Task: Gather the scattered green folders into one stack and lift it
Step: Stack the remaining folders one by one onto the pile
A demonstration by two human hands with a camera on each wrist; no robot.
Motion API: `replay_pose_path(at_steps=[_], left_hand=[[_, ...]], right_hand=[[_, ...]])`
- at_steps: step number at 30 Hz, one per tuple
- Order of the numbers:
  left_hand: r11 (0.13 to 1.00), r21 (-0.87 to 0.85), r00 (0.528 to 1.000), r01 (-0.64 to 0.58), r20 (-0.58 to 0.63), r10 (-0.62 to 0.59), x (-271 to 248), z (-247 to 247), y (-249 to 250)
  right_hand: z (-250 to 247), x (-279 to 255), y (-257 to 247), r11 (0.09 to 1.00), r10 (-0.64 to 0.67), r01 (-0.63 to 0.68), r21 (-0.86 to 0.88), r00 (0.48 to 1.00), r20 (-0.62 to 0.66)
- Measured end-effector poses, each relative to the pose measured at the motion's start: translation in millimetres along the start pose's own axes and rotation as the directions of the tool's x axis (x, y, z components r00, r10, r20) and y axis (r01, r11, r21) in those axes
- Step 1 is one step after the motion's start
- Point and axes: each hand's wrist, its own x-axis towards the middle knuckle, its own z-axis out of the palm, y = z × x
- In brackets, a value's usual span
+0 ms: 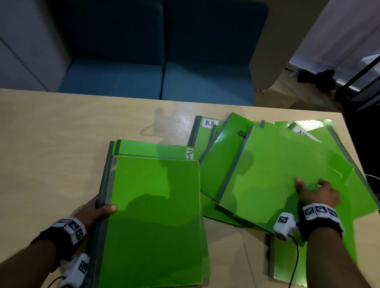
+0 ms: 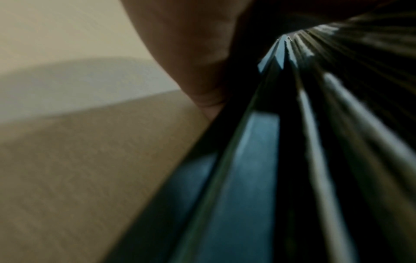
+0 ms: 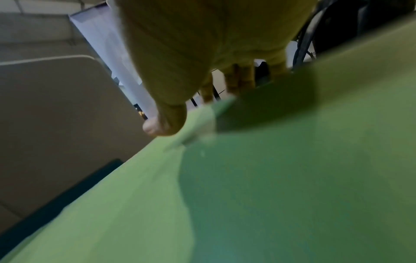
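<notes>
**Green folders partly gathered, one hand on each pile**

Nearest to you is a squared-up stack of green folders, lying on the front part of the wooden table with its near end reaching the table's front edge. Your left hand grips the stack at its grey spine, thumb curled over the top cover and the other fingers hidden beneath. The left wrist view looks straight along the layered dark spines, with your thumb pressed against them and the tabletop running alongside. A second folder with a white label pokes out from behind the stack's far edge.

To the right, several more green folders lie fanned and overlapping. Your right hand rests on the topmost loose folder, fingers spread and bent slightly, fingertips pressing down on the cover rather than wrapping round anything. The right wrist view shows your thumb tip and fingertips touching the green sheet. Beneath that folder lie others: one with a small black mark, one with a white label reading "H.R" at the far left of the fan, and one with a partly hidden label starting "ADM" toward the far right corner. Another folder sits under your right forearm near the table's front edge.

Both wrists wear black straps carrying white marker blocks. Beyond the table stands a blue two-seat sofa.
</notes>
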Motion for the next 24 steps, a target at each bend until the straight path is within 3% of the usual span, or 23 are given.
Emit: replay_pose_path(at_steps=[4, 7, 9, 10, 13, 15, 17, 21, 24], left_hand=[[0.999, -0.036, 1.0, -0.01, 0.005, 0.01, -3.5, 2.7, 6.8], [0.999, -0.046, 1.0, -0.019, 0.003, 0.019, -4.6, 2.2, 7.4], [0.998, -0.059, 1.0, -0.021, 0.007, 0.022, -2.5, 1.1, 4.3], [0.998, -0.055, 1.0, -0.022, 0.013, 0.023, -1.7, 1.2, 3.2], [0.999, -0.047, 1.0, -0.025, 0.012, 0.026, -1.9, 2.2, 5.3], [0.999, -0.044, 1.0, -0.017, 0.006, 0.017, -2.5, 2.2, 6.7], [0.999, -0.041, 1.0, -0.014, 0.006, 0.014, -0.5, 1.1, 3.2], [0.999, -0.044, 1.0, -0.019, 0.01, 0.02, -1.0, 2.7, 4.2], [0.998, -0.057, 0.999, -0.036, 0.006, 0.036, -4.2, 5.4, 8.2]], right_hand=[[7.8, -22.9, -5.1, 0.967, 0.043, -0.003, -0.254, 0.987, 0.154], [17.0, -25.7, 2.2, 0.938, 0.046, 0.018, -0.346, 0.983, 0.176], [18.4, -18.8, 6.0, 0.932, 0.015, 0.086, -0.352, 0.961, 0.276], [13.1, -25.9, -1.5, 0.926, 0.043, 0.065, -0.372, 0.961, 0.274], [-14.0, -61.8, -34.1, 0.988, 0.155, -0.156, -0.019, 0.952, 0.265], [-26.1, -77.6, -49.1, 0.985, 0.164, -0.172, 0.008, 0.951, 0.264], [-11.5, -37.2, -11.5, 0.973, 0.219, -0.199, -0.119, 0.957, 0.191], [17.1, 12.1, 25.3, 0.96, 0.122, -0.07, -0.273, 0.977, 0.177], [5.2, -4.2, 23.0, 0.951, 0.176, -0.128, -0.281, 0.973, 0.152]])
